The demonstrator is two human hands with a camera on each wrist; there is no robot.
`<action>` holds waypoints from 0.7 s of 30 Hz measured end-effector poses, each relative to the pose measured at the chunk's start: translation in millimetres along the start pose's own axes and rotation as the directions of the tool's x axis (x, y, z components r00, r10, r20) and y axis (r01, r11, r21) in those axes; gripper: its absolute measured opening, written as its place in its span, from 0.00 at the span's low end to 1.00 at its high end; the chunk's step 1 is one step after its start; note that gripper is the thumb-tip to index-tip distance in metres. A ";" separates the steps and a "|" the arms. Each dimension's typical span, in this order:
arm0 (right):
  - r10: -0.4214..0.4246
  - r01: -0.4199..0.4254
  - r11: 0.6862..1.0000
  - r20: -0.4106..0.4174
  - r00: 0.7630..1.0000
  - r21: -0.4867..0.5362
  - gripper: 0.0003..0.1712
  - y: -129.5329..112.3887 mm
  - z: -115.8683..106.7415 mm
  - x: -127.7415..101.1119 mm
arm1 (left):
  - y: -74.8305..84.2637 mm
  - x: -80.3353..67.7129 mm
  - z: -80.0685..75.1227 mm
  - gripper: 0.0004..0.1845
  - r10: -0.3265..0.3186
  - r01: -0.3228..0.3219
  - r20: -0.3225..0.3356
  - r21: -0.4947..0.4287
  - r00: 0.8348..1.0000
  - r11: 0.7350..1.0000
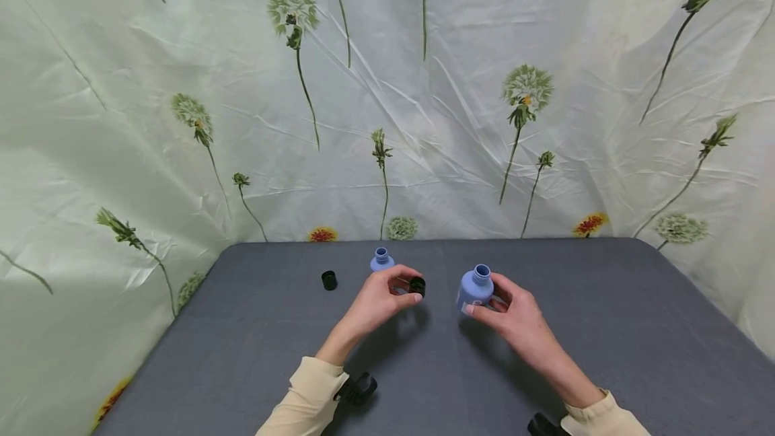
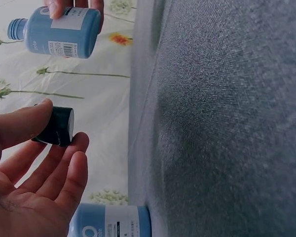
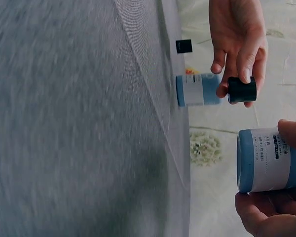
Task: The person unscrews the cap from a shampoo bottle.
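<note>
My left hand (image 1: 380,298) pinches a black bottle cap (image 2: 61,126) between thumb and fingers, raised above the table. To its right, my right hand (image 1: 522,318) grips a blue bottle (image 1: 475,288) around its body; the neck is uncapped and points up, tilted slightly. A white label with print shows on that bottle (image 3: 266,158) in the right wrist view. Behind my left hand stands a second blue bottle (image 1: 381,260), also uncapped, its lower part hidden by the hand in the head view. A second black cap (image 1: 329,280) sits on the table left of it.
A dark grey cloth covers the table (image 1: 242,355), whose far edge meets a pale curtain (image 1: 424,120) printed with dandelions. Black wrist cameras (image 1: 358,389) are strapped at both cuffs.
</note>
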State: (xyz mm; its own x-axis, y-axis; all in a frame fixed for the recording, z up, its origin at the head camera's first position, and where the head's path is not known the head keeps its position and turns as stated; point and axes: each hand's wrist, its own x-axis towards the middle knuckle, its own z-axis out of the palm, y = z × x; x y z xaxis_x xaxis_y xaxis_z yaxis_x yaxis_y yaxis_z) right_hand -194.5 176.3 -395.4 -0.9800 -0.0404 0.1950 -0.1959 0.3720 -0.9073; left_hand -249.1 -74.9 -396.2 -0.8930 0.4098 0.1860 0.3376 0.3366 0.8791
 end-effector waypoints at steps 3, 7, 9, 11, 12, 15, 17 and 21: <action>0.000 0.000 1.000 -0.001 1.000 0.001 0.37 2.6 -5.9 2.9 | -7.4 7.2 2.6 0.16 0.004 -0.004 -0.008 0.002 1.000 1.000; -0.002 0.003 1.000 -0.005 1.000 0.018 0.37 6.2 -13.3 7.2 | -9.0 13.2 5.9 0.16 0.002 -0.002 -0.030 0.009 1.000 1.000; -0.007 0.007 1.000 -0.010 1.000 0.026 0.37 8.0 -16.6 9.4 | -9.9 16.0 8.3 0.16 0.002 -0.002 -0.046 0.011 0.999 1.000; -0.003 0.004 1.000 -0.017 1.000 0.025 0.37 9.9 -19.6 11.5 | -11.0 19.4 11.2 0.16 0.002 -0.001 -0.058 0.014 0.998 1.000; -0.001 0.001 1.000 -0.023 1.000 0.019 0.37 10.7 -21.1 12.4 | -11.7 21.3 12.9 0.16 0.004 -0.003 -0.061 0.016 0.998 1.000; 0.007 -0.007 1.000 -0.028 1.000 0.000 0.38 13.3 -25.4 15.2 | -13.4 27.7 18.7 0.16 0.006 -0.005 -0.065 0.019 0.998 1.000; 0.007 -0.007 1.000 -0.025 1.000 -0.011 0.38 15.5 -28.5 17.4 | -13.9 31.8 23.1 0.16 0.004 -0.003 -0.069 0.018 0.998 1.000; 0.002 -0.003 1.000 -0.023 1.000 -0.027 0.38 21.6 -34.7 22.6 | -12.2 37.8 32.3 0.15 -0.034 0.034 -0.076 0.000 0.997 0.999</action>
State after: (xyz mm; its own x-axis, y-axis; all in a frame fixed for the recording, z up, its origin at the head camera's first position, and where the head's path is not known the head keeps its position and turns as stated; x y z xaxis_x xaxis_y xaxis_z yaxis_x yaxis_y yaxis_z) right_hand -219.7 215.6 -397.6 -0.9794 -0.0184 0.2012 -0.1919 0.3970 -0.8975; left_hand -277.4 -36.1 -414.0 -0.9238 0.3331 0.1889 0.3072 0.3500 0.8849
